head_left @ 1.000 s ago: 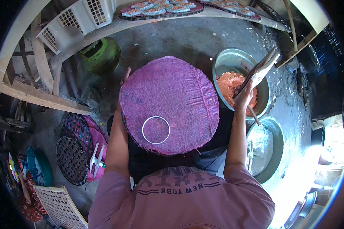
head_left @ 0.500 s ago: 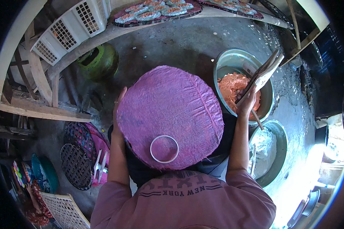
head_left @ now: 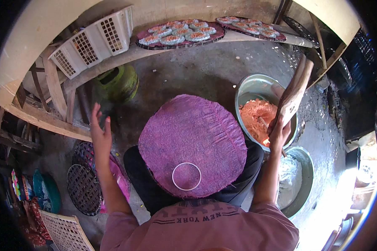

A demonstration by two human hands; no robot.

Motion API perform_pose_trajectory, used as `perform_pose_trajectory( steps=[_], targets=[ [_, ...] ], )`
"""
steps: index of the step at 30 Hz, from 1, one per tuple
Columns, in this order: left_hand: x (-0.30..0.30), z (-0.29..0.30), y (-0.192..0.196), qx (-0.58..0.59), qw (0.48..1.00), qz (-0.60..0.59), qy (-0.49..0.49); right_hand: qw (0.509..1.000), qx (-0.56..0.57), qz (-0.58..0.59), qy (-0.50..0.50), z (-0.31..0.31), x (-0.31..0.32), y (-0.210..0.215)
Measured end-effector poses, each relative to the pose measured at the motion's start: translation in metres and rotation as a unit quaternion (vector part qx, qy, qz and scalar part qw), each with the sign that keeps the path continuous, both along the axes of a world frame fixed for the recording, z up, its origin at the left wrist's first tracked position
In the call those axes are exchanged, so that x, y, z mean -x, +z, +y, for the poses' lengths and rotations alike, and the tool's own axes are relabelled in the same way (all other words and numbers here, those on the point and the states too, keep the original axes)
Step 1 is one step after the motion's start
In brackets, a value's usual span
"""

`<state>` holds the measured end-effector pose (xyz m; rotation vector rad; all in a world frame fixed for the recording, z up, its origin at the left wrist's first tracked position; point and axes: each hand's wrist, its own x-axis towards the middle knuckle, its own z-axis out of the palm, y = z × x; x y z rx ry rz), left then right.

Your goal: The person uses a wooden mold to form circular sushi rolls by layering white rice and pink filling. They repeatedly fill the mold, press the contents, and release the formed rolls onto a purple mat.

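My right hand (head_left: pixel 279 134) grips a split piece of wood (head_left: pixel 293 94), pale on one face and darker along its edge, tilted up over the basin on the right. On my left, my left hand (head_left: pixel 101 138) is raised beside the lap with fingers apart, touching nothing. Across my thighs lies a round board covered in purple cloth (head_left: pixel 188 129). A thin white ring (head_left: pixel 200 177) rests on its near part. Orange mixture (head_left: pixel 253 115) fills part of the grey-green basin (head_left: pixel 248 82), with a stick standing in it, partly hidden by my right hand.
A second basin (head_left: pixel 309 171) with a whitish mixture stands nearer on the right. Topped rounds lie on trays (head_left: pixel 218 35) along the far ledge, beside a white crate (head_left: pixel 86 48). A green gas cylinder (head_left: pixel 119 85) and woven trays (head_left: pixel 83 188) are at left. Someone's patterned sleeve shows lower left.
My left hand has let go of the cloth-covered board's edge and moved out to the left. My right hand still holds the wood, now turned somewhat more upright. The view has tilted upward.
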<state>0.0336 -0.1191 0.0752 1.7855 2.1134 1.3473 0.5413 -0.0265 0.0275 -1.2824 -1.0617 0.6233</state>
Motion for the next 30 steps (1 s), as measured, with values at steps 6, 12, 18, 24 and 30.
perform_pose_trajectory(
  steps=[6, 12, 18, 24, 30],
  targets=[
    [-0.11, 0.018, 0.054, 0.048, 0.936, 0.002, -0.348, 0.888, 0.134, -0.069, 0.434, -0.05, 0.057, 0.103],
    [-0.152, 0.01, 0.015, 0.088, 0.841, -0.049, -0.532, 0.754, 0.018, -0.425, 0.501, -0.05, 0.104, 0.148],
    [-0.176, -0.011, 0.014, 0.349, 0.756, -0.261, -0.489, 0.703, -0.077, -0.428, 0.563, 0.0, 0.108, 0.121],
    [-0.228, 0.006, 0.06, 0.14, 0.875, 0.251, -0.391, 0.757, -0.316, -0.191, 0.539, -0.008, 0.136, 0.136],
    [-0.216, 0.004, 0.101, 0.089, 0.838, 0.262, -0.47, 0.647, -0.353, -0.248, 0.628, -0.097, 0.151, 0.206]
  ],
)
